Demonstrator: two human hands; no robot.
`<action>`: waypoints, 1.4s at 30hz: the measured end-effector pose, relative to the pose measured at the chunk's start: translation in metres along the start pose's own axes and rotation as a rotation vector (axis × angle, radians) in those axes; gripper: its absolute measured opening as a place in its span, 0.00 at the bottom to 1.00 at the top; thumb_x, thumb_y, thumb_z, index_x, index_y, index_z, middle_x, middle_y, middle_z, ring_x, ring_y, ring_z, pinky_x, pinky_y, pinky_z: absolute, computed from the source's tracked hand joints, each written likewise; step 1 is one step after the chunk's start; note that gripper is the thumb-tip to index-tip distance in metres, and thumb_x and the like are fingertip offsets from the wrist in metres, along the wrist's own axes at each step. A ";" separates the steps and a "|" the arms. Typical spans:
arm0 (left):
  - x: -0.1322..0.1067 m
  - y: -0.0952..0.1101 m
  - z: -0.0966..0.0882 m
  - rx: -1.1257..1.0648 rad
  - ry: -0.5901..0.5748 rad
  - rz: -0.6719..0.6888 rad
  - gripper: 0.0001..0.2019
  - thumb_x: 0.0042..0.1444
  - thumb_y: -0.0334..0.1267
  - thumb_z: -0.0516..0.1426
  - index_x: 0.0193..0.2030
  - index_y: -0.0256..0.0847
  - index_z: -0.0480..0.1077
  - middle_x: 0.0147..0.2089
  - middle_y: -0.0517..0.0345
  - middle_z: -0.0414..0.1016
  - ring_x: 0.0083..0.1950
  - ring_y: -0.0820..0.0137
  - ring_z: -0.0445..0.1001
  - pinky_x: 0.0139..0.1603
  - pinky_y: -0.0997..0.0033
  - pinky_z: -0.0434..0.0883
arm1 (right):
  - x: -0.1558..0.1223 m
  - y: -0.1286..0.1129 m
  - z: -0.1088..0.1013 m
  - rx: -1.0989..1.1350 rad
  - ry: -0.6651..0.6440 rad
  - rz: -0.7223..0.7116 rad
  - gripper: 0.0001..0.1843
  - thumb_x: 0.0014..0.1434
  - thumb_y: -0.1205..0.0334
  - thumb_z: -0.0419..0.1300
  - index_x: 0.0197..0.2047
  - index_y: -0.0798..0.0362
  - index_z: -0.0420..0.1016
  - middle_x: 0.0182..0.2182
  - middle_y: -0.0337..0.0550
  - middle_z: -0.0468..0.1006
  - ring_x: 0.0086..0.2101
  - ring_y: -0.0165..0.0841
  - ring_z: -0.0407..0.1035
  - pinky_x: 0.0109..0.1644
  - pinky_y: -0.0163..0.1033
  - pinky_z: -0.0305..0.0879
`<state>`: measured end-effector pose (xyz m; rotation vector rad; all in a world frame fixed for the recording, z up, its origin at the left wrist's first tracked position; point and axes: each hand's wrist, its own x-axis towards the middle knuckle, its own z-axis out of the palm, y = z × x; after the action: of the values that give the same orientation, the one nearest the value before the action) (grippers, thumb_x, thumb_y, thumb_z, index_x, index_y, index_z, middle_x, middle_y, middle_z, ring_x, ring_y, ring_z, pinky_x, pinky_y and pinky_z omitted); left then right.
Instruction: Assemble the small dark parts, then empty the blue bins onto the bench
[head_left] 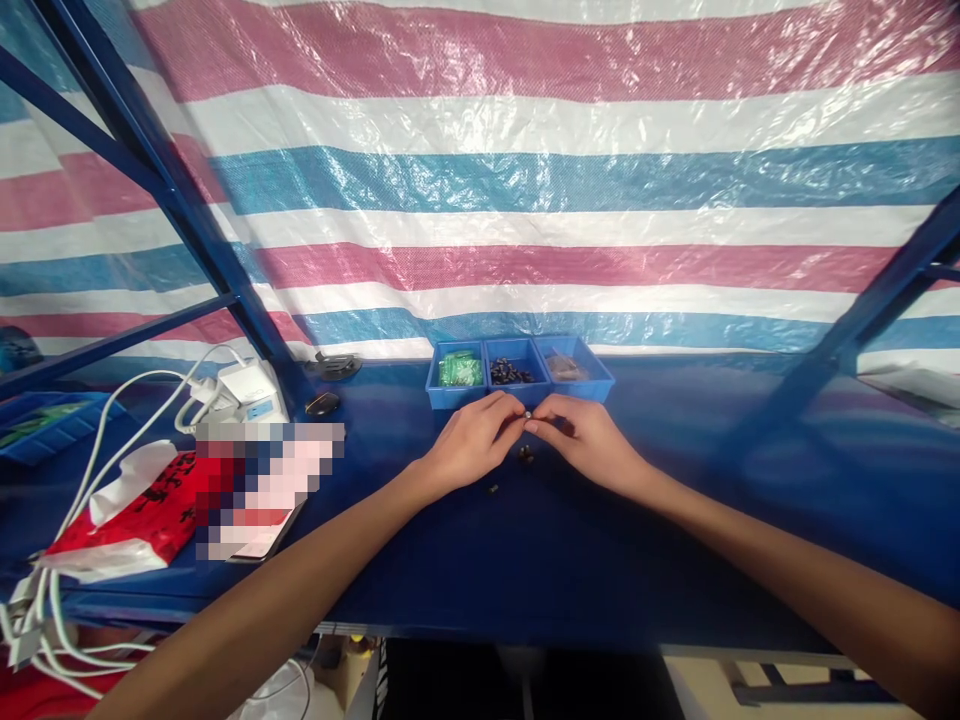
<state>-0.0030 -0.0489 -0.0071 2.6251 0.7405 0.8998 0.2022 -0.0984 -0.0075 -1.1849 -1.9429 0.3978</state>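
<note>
My left hand [476, 440] and my right hand [585, 435] meet over the blue table [525, 560], fingertips pinched together on a tiny metal part [527, 414] between them. Both hands have curled fingers. Just below them lie small dark parts [526, 455] and another one [493, 489] on the table. Behind the hands stand three small blue bins: a left bin [455, 372] with green pieces, a middle bin [512, 372] with dark pieces, and a right bin [574, 367] with brownish pieces.
At the left lie a red and white tissue pack [131, 510], white cables [112, 440] and a white charger [247, 385]. A dark small object [322, 404] sits near them. Blue frame bars [187, 200] and a striped tarp [525, 170] close the back.
</note>
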 end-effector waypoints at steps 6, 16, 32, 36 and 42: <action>0.002 0.002 -0.002 -0.061 -0.044 -0.013 0.09 0.71 0.38 0.50 0.41 0.40 0.68 0.39 0.58 0.71 0.38 0.71 0.71 0.39 0.70 0.65 | -0.001 0.002 -0.003 -0.102 -0.063 -0.138 0.07 0.69 0.62 0.58 0.37 0.52 0.72 0.33 0.41 0.75 0.32 0.33 0.69 0.37 0.38 0.63; 0.004 0.005 -0.003 -0.212 -0.068 -0.076 0.14 0.71 0.40 0.50 0.33 0.39 0.66 0.28 0.65 0.64 0.29 0.75 0.63 0.32 0.72 0.57 | -0.004 0.009 0.001 -0.204 -0.009 -0.236 0.09 0.73 0.61 0.52 0.53 0.49 0.71 0.47 0.45 0.80 0.45 0.40 0.76 0.47 0.44 0.71; 0.007 -0.010 -0.019 -0.048 -0.009 -0.094 0.03 0.63 0.33 0.54 0.38 0.41 0.68 0.30 0.63 0.70 0.30 0.74 0.66 0.34 0.74 0.61 | 0.054 0.022 -0.003 -0.596 0.186 -0.213 0.13 0.71 0.62 0.51 0.54 0.55 0.72 0.51 0.56 0.76 0.52 0.51 0.68 0.47 0.52 0.72; 0.009 -0.014 -0.029 -0.052 -0.240 -0.094 0.06 0.63 0.38 0.56 0.37 0.41 0.71 0.28 0.63 0.71 0.27 0.74 0.67 0.31 0.73 0.60 | 0.057 0.019 -0.006 -0.598 0.160 -0.238 0.16 0.72 0.63 0.51 0.57 0.58 0.71 0.54 0.57 0.74 0.54 0.51 0.67 0.52 0.54 0.71; 0.010 -0.006 -0.041 -0.128 -0.432 -0.143 0.16 0.63 0.51 0.59 0.33 0.40 0.74 0.27 0.62 0.73 0.28 0.73 0.69 0.31 0.72 0.61 | 0.009 0.003 -0.007 -0.454 0.030 -0.236 0.11 0.72 0.64 0.50 0.50 0.53 0.73 0.45 0.49 0.78 0.46 0.43 0.73 0.47 0.48 0.72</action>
<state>-0.0243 -0.0345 0.0275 2.4866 0.7140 0.3098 0.2073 -0.0903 -0.0014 -1.2037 -2.1826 -0.1959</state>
